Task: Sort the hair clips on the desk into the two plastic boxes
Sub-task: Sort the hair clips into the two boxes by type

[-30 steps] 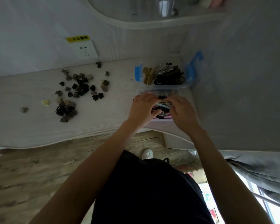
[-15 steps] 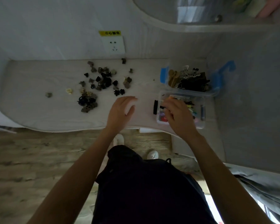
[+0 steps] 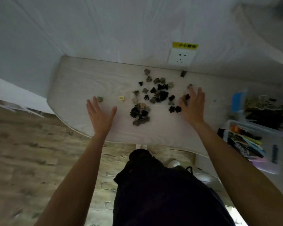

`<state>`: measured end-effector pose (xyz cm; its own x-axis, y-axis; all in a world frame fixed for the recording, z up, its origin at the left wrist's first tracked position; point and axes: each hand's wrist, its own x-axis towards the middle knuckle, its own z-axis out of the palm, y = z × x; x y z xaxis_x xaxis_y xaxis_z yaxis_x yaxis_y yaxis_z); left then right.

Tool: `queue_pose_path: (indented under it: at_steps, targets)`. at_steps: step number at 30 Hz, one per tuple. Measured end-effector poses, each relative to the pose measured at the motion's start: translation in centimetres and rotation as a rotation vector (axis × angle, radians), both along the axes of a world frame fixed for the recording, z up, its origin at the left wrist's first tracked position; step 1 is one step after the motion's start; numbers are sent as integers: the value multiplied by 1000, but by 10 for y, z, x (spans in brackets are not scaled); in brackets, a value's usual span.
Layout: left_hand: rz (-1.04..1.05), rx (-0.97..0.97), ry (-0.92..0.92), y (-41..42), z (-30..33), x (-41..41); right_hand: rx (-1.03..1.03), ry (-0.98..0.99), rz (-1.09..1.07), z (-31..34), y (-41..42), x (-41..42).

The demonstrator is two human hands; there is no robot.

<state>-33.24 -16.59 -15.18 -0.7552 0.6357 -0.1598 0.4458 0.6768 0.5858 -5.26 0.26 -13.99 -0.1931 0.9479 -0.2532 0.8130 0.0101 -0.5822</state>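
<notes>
Several small claw hair clips (image 3: 155, 97), black, grey and beige, lie scattered on the pale desk (image 3: 82, 88). A denser clump of dark clips (image 3: 140, 115) sits nearer the front edge. One cream clip (image 3: 121, 98) and one grey clip (image 3: 100, 99) lie apart to the left. My left hand (image 3: 99, 115) is spread flat and empty left of the pile, fingertips by the grey clip. My right hand (image 3: 193, 106) is spread open at the pile's right side, its fingers touching a few clips. Two clear plastic boxes stand at the right: the far box (image 3: 237, 101) holds dark clips, the near box (image 3: 232, 126) holds coloured ones.
A wall socket (image 3: 181, 57) with a yellow label sits above the desk's back edge. The desk's curved front edge (image 3: 121, 141) drops to a wooden floor (image 3: 31, 152). My dark clothing and a white shoe (image 3: 173, 163) show below.
Both hands left the near box and moved left to either side of the clip pile, now spread open. The camera view has swung left, pushing the boxes to the right edge.
</notes>
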Motion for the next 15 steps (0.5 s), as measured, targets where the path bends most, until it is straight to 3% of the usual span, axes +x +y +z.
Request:
queue_pose_path:
  at_steps: [12, 15]
  targets:
    - [-670, 118, -131, 71, -10, 44, -7, 228, 229, -2, -17, -69]
    - [-730, 153, -163, 90, -2, 38, 127, 193, 110, 9, 12, -58]
